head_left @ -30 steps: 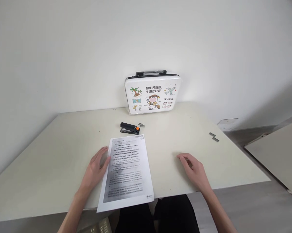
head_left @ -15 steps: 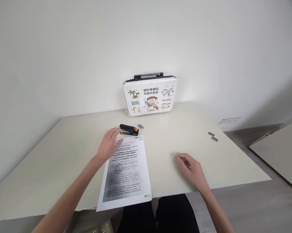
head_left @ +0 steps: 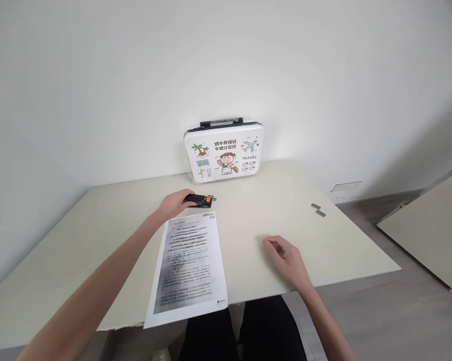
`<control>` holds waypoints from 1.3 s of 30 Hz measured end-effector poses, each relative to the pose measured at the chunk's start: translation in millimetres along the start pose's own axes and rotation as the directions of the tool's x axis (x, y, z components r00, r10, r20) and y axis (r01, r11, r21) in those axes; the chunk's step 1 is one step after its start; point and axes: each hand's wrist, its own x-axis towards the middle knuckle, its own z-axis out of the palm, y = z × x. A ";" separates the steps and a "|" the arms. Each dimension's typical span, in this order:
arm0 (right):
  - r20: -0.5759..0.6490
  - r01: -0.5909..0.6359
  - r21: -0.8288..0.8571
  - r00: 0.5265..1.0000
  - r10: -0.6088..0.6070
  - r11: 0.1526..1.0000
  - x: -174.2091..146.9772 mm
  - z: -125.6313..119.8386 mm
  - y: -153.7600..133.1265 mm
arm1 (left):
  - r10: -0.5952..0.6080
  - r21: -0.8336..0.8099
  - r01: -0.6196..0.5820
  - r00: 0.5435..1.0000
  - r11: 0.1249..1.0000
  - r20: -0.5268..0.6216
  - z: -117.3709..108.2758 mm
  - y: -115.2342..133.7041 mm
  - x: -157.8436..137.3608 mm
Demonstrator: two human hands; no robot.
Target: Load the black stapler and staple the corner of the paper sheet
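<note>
A black stapler (head_left: 199, 201) with an orange piece at its right end lies just beyond the top edge of a printed sheet of paper (head_left: 190, 263). My left hand (head_left: 174, 204) has its fingers wrapped over the stapler's left end, the thumb on the near side. Small staple strips (head_left: 213, 198) sit right behind the stapler's orange end, partly hidden by it. My right hand (head_left: 286, 256) rests on the table to the right of the paper, fingers curled and thumb against them, with nothing visible in it.
A white cartoon-printed case (head_left: 226, 155) with a black handle stands against the wall at the back of the pale table (head_left: 256, 210). Two staple strips (head_left: 318, 209) lie at the right. The paper's lower end overhangs the front edge. Another pale panel (head_left: 429, 230) is beyond the right side.
My left hand has moved forward from above the paper's top and closed on the stapler. The right hand keeps its curled pose. The whole view has shifted slightly.
</note>
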 end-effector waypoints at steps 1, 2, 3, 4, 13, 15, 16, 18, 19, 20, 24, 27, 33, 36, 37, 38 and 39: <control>0.001 0.002 -0.001 1.000 -0.002 1.000 0.0 0.2 0.0 | 0.008 -0.010 -0.008 1.000 1.000 -0.021 1.9 8.6 -6.6; 0.002 0.001 0.000 1.000 -0.001 1.000 0.1 0.6 0.3 | 0.031 -0.031 -0.032 0.998 0.999 -0.047 5.1 19.4 -13.5; 0.001 -0.004 0.003 1.000 0.004 1.000 0.3 1.0 0.7 | 0.067 -0.055 -0.070 0.996 0.996 -0.053 9.6 32.2 -20.6; -0.001 -0.012 0.009 1.000 0.012 1.000 0.6 1.4 1.2 | 0.098 -0.070 -0.103 0.993 0.992 -0.069 15.3 46.5 -27.7; -0.176 -0.044 0.203 0.981 0.080 0.978 4.9 -2.9 -3.1 | 0.320 -0.091 -0.319 0.947 0.943 -0.001 87.2 158.3 -64.6; -0.185 -0.045 0.229 0.979 0.089 0.972 5.6 -3.9 -4.0 | 0.332 -0.110 -0.329 0.943 0.938 0.004 99.8 167.3 -65.4; -0.179 -0.050 0.233 0.980 0.093 0.971 5.8 -4.1 -4.0 | 0.335 -0.124 -0.332 0.942 0.935 0.002 104.9 169.9 -65.3; -0.157 -0.059 0.227 0.983 0.096 0.972 6.0 -3.7 -3.2 | 0.333 -0.157 -0.330 0.943 0.931 -0.009 113.0 172.6 -64.8; -0.145 -0.059 0.224 0.985 0.093 0.973 6.1 -3.4 -2.5 | 0.329 -0.172 -0.326 0.944 0.929 -0.015 115.9 173.0 -64.5; -0.135 -0.055 0.221 0.987 0.086 0.974 6.2 -3.0 -1.6 | 0.321 -0.190 -0.320 0.947 0.928 -0.023 118.3 172.9 -64.3; -0.103 -0.033 0.189 0.993 0.053 0.981 6.7 -1.6 1.1 | 0.280 -0.314 -0.274 0.960 0.909 -0.027 123.7 166.6 -66.1; -0.073 -0.032 0.165 0.996 0.044 0.986 7.4 -1.2 1.6 | 0.205 -0.392 -0.194 0.979 0.899 -0.014 124.2 155.2 -72.2; -0.044 -0.008 0.126 0.999 0.014 0.992 11.4 -2.5 2.9 | 0.202 -0.369 -0.197 0.979 0.908 -0.027 118.8 131.9 -85.9; -0.021 0.000 0.134 1.000 0.003 0.991 13.2 -3.9 3.6 | 0.201 -0.370 -0.204 0.978 0.906 -0.046 119.5 129.1 -85.2; -0.015 -0.002 0.129 1.000 0.004 0.992 13.2 -4.1 3.5 | 0.203 -0.368 -0.208 0.978 0.907 -0.052 120.3 129.3 -84.3; -0.015 -0.006 0.118 1.000 0.008 0.993 12.9 -4.0 3.2 | 0.207 -0.361 -0.213 0.977 0.908 -0.057 121.1 129.6 -83.4; -0.019 -0.011 0.101 1.000 0.013 0.995 12.2 -3.8 2.7 | 0.211 -0.352 -0.219 0.975 0.910 -0.061 121.6 129.9 -82.8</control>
